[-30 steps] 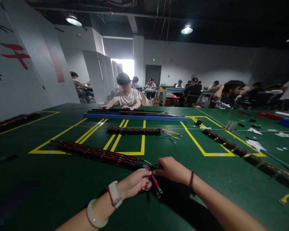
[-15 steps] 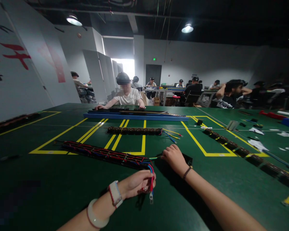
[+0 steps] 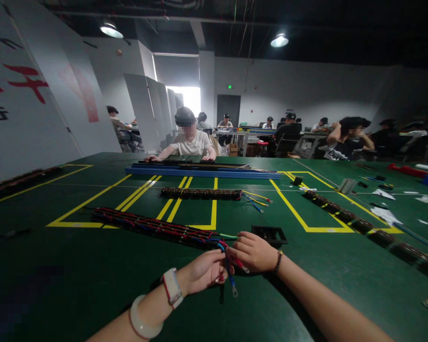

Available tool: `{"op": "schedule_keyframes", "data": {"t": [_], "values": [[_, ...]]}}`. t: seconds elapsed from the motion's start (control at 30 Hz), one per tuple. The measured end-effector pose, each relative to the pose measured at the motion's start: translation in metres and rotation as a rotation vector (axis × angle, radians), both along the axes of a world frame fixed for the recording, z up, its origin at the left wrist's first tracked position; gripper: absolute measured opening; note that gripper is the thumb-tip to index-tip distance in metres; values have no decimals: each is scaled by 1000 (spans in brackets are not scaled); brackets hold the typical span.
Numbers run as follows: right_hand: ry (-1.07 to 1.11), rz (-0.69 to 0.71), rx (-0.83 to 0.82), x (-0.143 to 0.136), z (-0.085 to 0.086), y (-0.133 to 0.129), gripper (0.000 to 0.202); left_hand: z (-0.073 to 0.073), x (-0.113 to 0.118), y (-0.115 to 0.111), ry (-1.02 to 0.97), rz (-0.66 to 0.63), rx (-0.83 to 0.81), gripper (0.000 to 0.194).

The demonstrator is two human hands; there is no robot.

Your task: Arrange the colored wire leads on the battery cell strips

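Observation:
My left hand is closed around a few wires at the right end of a long black strip with red and blue wiring. Among them a blue wire hangs down, tipped with a metal ring terminal. Pressed close beside it, my right hand has its fingers closed on a red wire, whose ring terminal pokes out below. The fingertips hide where the wires cross. A green wire runs from the strip's end toward my right hand. Just behind that hand lies a black rectangular frame.
Farther back rest a shorter strip with yellow and blue leads and a blue channel. Another long strip slants along the right. Yellow tape lines mark the green table. A person sits across from me.
My right hand has come left and toward me, from the green wire to the bundle, and now grips the red wire. The red and blue ring terminals have spread apart; the black frame is uncovered.

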State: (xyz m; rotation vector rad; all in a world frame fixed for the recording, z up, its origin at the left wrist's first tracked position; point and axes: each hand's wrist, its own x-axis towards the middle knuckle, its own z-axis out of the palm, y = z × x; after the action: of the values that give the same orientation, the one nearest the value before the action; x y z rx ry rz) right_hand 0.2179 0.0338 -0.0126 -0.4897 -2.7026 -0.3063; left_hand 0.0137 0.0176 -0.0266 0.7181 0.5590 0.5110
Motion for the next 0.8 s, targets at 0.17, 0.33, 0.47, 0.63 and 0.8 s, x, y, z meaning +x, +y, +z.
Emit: {"op": "schedule_keyframes", "data": {"t": [0.17,0.33,0.47,0.63,0.8], "values": [[126,-128,-78,-4,-3,1,28,-1,1,-2,60,18,72,22],[322,-420,-222,-25,6,6,33,-1,3,-3,158,3,139,27],[282,-561,-231,-53,20,12,38,0,5,-3,196,-3,169,25],[107,-535,-150,-97,32,15,31,-1,7,-3,209,10,147,18],[62,-520,-74,-108,29,11,24,-1,7,-4,194,11,126,19]]}}
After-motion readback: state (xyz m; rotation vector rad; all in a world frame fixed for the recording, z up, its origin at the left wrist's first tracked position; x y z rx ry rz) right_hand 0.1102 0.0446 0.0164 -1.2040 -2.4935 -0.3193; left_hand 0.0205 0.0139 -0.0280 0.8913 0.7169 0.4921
